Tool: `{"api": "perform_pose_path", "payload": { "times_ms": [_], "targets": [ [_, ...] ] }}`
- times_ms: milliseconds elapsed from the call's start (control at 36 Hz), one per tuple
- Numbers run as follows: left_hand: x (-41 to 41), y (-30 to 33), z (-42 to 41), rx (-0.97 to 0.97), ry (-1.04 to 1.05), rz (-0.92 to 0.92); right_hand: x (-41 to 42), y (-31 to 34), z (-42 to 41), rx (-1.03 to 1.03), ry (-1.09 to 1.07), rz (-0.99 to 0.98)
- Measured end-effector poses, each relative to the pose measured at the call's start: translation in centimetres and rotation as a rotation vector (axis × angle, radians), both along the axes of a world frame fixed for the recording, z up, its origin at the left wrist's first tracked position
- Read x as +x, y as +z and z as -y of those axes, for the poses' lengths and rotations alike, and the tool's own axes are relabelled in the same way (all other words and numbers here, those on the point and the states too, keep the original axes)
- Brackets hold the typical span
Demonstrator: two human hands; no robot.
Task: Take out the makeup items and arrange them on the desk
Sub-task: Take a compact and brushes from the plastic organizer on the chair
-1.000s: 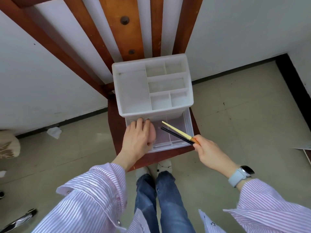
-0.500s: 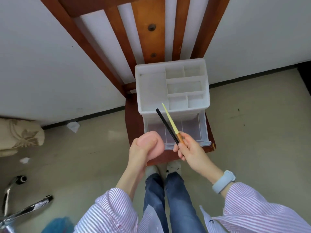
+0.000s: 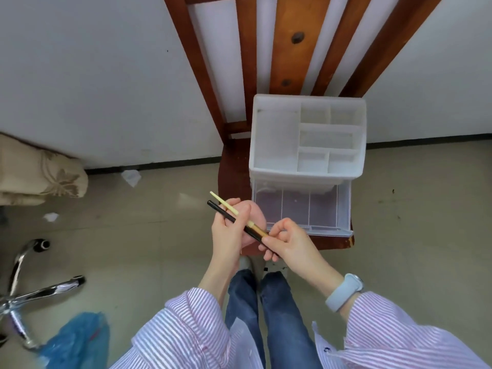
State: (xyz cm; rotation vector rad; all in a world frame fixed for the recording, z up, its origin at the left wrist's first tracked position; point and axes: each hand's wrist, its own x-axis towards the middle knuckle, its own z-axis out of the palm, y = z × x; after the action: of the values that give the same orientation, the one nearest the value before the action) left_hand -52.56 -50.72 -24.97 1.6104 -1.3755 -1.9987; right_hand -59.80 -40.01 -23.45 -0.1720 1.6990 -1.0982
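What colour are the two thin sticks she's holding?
One black stick, one pale yellow stick, clearest in the head view.

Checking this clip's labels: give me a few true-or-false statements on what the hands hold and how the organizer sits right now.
1. The right hand pinches the black pencil and the yellow pencil. True.
2. The left hand is empty. False: it holds a pink sponge, its fingers also curled around the pencils.
3. The organizer's drawer is pulled open. True.
4. The organizer stands on the floor. False: it sits on the wooden chair.
5. The top compartments hold brushes. False: none show in them.
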Motion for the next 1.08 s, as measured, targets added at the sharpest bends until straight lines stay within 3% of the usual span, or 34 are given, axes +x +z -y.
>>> {"api": "perform_pose_path", "payload": {
  "times_ms": [167, 278, 333, 417, 472, 556, 694, 861, 1083],
  "targets": [
    [-0.1, -0.3, -0.4, -0.145, 0.056, 0.026, 0.3, 0.3, 0.0, 0.013, 0.041, 0.036],
    [0.4, -0.4, 0.0, -0.151, 0.087, 0.054, 0.2, -0.1, -0.2, 0.132, -0.033, 0.086],
    [1.1, -0.7, 0.5, -0.158, 0.065, 0.092, -0.2, -0.7, -0.7, 0.171, -0.235, 0.26],
    [2.2, -1.2, 1.1, -0.183, 0.028, 0.126, -1.0, -1.3, -1.6, 0.138, -0.711, 0.76],
    [2.7, -1.4, 1.5, -0.204, 0.002, 0.142, -1.8, -1.8, -1.9, 0.088, -0.954, 0.885],
    [3.2, -1.6, 1.8, -0.201, -0.024, 0.159, -3.0, -2.4, -1.7, 0.005, -1.089, 0.874],
    [3.5, -2.1, 2.0, -0.179, -0.053, 0.19, -4.2, -1.8, -1.0, -0.037, -1.141, 0.836],
    [3.3, -2.7, 2.0, -0.163, -0.071, 0.218, -6.3, -1.5, 0.6, -0.198, -1.092, 0.755],
    [3.1, -3.1, 2.1, -0.196, -0.086, 0.242, -8.6, -3.2, 2.4, -0.151, -1.012, 0.677]
  ]
}}
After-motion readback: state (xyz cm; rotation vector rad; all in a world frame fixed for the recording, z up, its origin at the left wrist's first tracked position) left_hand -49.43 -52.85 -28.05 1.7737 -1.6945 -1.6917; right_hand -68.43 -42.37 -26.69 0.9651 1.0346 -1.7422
